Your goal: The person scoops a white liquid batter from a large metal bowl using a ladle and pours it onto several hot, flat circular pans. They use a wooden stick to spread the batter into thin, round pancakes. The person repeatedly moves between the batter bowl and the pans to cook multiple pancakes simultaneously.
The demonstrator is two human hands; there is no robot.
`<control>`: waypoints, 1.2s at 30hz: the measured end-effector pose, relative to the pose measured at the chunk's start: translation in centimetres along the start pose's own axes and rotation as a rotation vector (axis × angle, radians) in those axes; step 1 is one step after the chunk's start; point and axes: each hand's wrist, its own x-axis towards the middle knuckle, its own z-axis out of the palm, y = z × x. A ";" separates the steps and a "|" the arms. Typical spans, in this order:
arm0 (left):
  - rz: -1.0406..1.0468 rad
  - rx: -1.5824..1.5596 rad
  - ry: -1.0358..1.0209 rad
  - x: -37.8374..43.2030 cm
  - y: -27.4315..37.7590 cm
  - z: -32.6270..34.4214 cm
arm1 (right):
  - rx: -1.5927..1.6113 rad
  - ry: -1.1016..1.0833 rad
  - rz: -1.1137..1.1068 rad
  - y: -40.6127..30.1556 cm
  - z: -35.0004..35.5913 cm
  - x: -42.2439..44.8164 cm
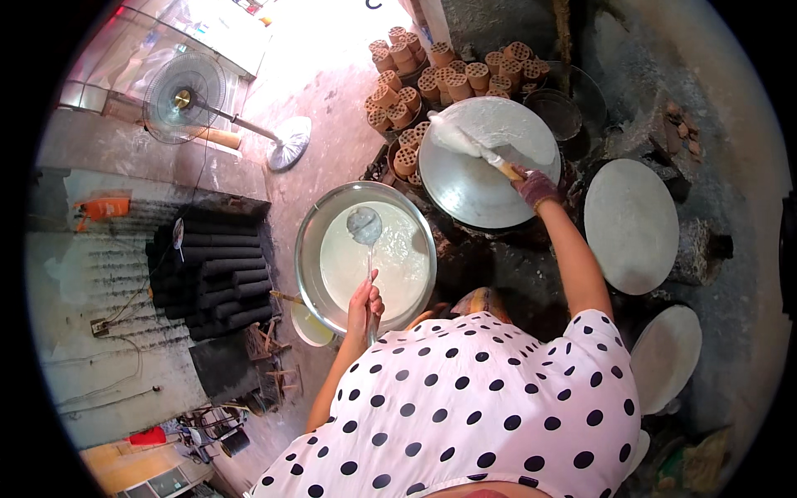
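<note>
My left hand [365, 302] grips the handle of a metal ladle [364, 225], whose bowl is over the white batter [398, 267] in a large metal basin [303, 249]. My right hand [537, 187], in a worn dark-pink glove, holds the wooden handle of a tool with a white, cloth-like head [457, 138]. That head lies on a large round metal pan [461, 193]. A whitish wet layer covers the upper part of the pan; bare shiny metal shows on its lower left.
Clay-coloured perforated briquettes [459, 86] are heaped beyond the pan. Round pale discs [631, 226] stand at the right. A pedestal fan [184, 98] stands at the upper left, above stacked black cylinders [218, 274]. A pale green-rimmed container [311, 327] sits beside the basin.
</note>
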 end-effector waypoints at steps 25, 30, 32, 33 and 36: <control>-0.027 -0.230 0.182 -1.5 -4.6 -1.9 | 0.114 -0.246 -0.382 4.7 -5.3 0.8; -0.061 -0.308 0.211 -1.4 -5.3 -1.8 | -0.018 -0.091 -0.229 2.0 -4.9 2.6; -0.070 -0.323 0.184 -1.5 -5.5 -2.2 | 0.020 -0.152 -0.159 2.9 -3.8 3.0; -0.067 -0.326 0.188 -1.9 -5.7 -2.4 | 0.045 -0.208 -0.369 5.3 -3.7 2.7; -0.020 -0.349 0.195 -2.6 -6.1 -2.3 | 0.197 -0.291 -0.476 8.6 -5.1 1.7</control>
